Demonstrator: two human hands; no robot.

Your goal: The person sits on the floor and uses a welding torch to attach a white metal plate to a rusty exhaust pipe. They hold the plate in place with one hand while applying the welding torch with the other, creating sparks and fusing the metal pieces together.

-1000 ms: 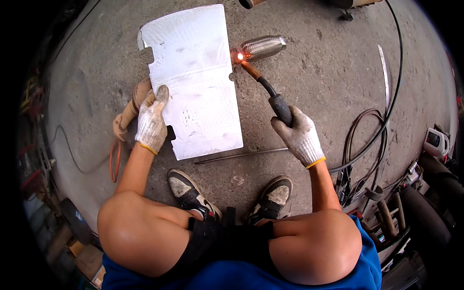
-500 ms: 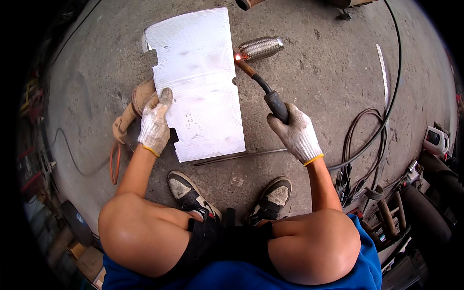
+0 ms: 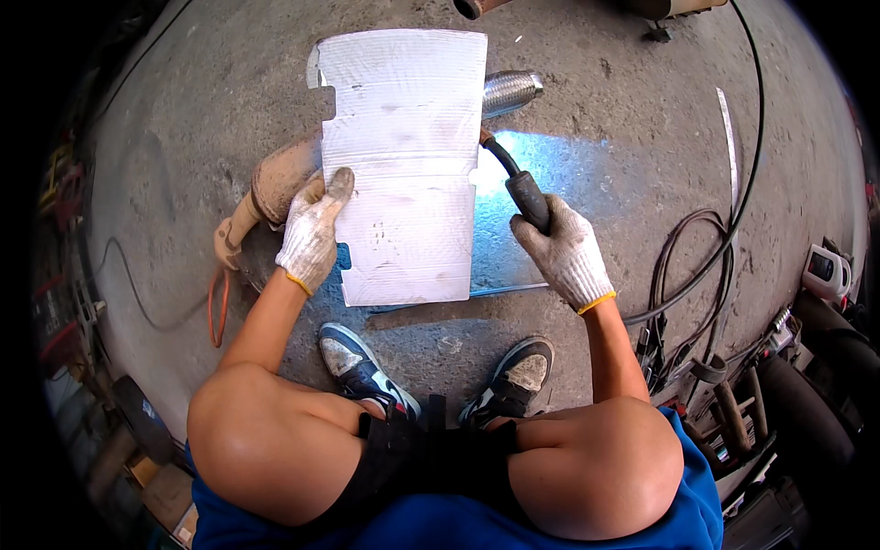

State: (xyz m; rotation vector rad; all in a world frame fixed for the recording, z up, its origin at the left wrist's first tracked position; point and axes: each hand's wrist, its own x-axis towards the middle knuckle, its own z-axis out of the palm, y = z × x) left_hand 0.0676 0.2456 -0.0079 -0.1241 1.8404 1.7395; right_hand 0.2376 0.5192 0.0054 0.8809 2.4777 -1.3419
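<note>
My left hand (image 3: 313, 227), in a white knit glove, grips the left edge of a white cardboard sheet (image 3: 403, 165), thumb on top. In my gloved right hand (image 3: 566, 250) is a welding torch (image 3: 528, 200), its neck pointing up and left. The torch tip is hidden behind the sheet's right edge, and bright blue-white light spreads over the floor there. A braided metal flex pipe (image 3: 511, 93) sticks out past the sheet's upper right edge. On the other side, a rusty brown exhaust pipe (image 3: 282, 180) emerges from under the sheet. The joint between them is covered.
A black cable (image 3: 747, 183) runs down the right side to coiled leads (image 3: 678, 266). A metal strip (image 3: 729, 137) lies beside it. At the far right stands a white container (image 3: 827, 271). An orange-handled clamp or cord (image 3: 220, 307) lies left, and a thin rod (image 3: 513, 290) near my shoes (image 3: 367, 367).
The cardboard sheet has shifted right with my left hand and now covers the torch tip and part of the flex pipe. A red glow has given way to bright blue-white arc light.
</note>
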